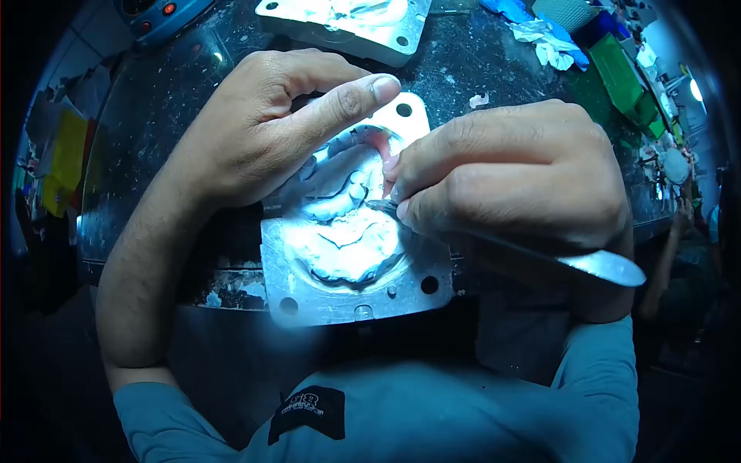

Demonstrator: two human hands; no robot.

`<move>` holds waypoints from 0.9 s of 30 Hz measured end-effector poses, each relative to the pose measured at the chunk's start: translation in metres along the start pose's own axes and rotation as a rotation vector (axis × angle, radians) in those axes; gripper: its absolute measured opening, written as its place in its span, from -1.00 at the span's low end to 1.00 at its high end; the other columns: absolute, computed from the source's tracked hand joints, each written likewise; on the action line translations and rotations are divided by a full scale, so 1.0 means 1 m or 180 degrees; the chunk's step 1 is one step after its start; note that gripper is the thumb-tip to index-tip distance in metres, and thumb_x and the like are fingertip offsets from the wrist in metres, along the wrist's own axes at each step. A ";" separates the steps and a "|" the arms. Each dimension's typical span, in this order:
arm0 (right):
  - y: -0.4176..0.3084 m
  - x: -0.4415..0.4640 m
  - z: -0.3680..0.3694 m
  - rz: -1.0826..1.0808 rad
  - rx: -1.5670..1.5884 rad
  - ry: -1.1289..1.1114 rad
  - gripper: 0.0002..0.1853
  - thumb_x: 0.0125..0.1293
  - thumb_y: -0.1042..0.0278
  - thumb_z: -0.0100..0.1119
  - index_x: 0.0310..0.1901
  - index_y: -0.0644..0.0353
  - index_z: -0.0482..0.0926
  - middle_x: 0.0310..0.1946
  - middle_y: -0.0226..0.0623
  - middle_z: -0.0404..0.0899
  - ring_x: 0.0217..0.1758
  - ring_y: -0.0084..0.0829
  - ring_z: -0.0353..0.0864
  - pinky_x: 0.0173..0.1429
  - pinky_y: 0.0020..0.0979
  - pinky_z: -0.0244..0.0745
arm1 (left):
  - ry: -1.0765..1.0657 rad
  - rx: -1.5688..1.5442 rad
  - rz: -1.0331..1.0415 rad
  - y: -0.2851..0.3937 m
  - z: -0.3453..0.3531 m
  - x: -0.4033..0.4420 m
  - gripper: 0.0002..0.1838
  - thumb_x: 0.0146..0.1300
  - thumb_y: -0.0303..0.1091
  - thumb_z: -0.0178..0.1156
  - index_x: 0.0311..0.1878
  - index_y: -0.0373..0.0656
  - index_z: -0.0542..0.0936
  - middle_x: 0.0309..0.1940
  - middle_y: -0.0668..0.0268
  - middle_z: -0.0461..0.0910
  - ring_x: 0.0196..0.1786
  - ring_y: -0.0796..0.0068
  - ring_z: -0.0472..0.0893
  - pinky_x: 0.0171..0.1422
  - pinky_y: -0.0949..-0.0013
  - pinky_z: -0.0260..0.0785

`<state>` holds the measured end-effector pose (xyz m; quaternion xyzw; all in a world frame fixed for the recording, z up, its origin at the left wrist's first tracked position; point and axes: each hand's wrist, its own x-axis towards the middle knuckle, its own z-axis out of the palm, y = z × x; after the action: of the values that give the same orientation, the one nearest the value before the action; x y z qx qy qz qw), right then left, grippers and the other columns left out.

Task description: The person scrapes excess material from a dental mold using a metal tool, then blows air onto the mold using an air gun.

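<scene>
A metal dental flask half lies at the bench's near edge, holding a white plaster mould with a dental arch shape. Directly behind it a second flask part holds a cast with a row of teeth. My left hand curves over this part's left side, thumb stretched across its far end; most fingers are hidden behind. My right hand pinches a metal dental spatula. Its thin tip touches or hovers by the teeth, and the rounded blade sticks out below my hand.
Another flask with white plaster stands at the far side of the dark bench. A blue device is at the far left. Crumpled blue and white material and a green container lie far right. A small pale scrap sits nearby.
</scene>
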<state>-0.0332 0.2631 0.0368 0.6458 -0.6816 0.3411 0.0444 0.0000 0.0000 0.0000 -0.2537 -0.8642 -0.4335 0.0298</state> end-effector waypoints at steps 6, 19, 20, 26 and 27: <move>0.012 0.000 -0.002 0.0313 0.0569 0.0093 -0.85 0.14 0.60 0.58 -0.27 0.23 0.80 -0.23 -0.19 0.84 -0.04 -0.25 0.89 0.09 -0.26 0.82 | -0.0034 -0.0060 0.0038 -0.002 0.000 0.001 -0.59 0.66 -0.12 0.16 0.12 -0.30 0.78 -0.11 0.12 0.76 -0.04 0.34 0.71 0.08 0.29 0.51; 0.017 -0.002 0.001 0.0288 0.0553 0.0191 -0.83 0.13 0.62 0.58 -0.26 0.23 0.78 -0.22 -0.21 0.83 -0.03 -0.26 0.89 0.09 -0.27 0.83 | -0.0061 0.0081 0.0109 -0.003 -0.001 0.002 -0.58 0.60 -0.10 0.23 0.15 -0.30 0.77 -0.07 0.05 0.77 0.01 0.27 0.75 0.17 0.23 0.57; 0.018 -0.003 0.002 0.0275 0.0587 0.0231 -0.83 0.13 0.62 0.57 -0.26 0.23 0.78 -0.22 -0.21 0.83 -0.03 -0.26 0.89 0.10 -0.27 0.83 | -0.0072 0.0078 0.0097 -0.003 -0.001 0.002 -0.58 0.60 -0.10 0.23 0.15 -0.30 0.77 -0.07 0.05 0.77 0.01 0.27 0.75 0.17 0.23 0.58; 0.015 0.000 -0.004 0.0270 0.0485 0.0088 -0.86 0.15 0.60 0.55 -0.26 0.25 0.78 -0.23 -0.19 0.83 -0.03 -0.25 0.89 0.09 -0.26 0.83 | -0.0078 0.0026 0.0195 -0.006 0.000 0.002 -0.58 0.58 -0.11 0.24 0.18 -0.30 0.76 -0.07 0.05 0.77 0.00 0.28 0.75 0.17 0.24 0.58; 0.015 0.000 -0.004 0.0270 0.0462 0.0051 -0.87 0.16 0.60 0.54 -0.26 0.26 0.77 -0.23 -0.19 0.83 -0.03 -0.25 0.89 0.09 -0.25 0.82 | -0.0073 0.0048 0.0213 -0.006 0.000 0.002 -0.57 0.58 -0.10 0.24 0.18 -0.30 0.76 -0.07 0.05 0.77 0.00 0.28 0.75 0.16 0.24 0.58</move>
<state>-0.0485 0.2642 0.0342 0.6151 -0.6815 0.3963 -0.0115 -0.0050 -0.0024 -0.0039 -0.2872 -0.8587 -0.4228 0.0363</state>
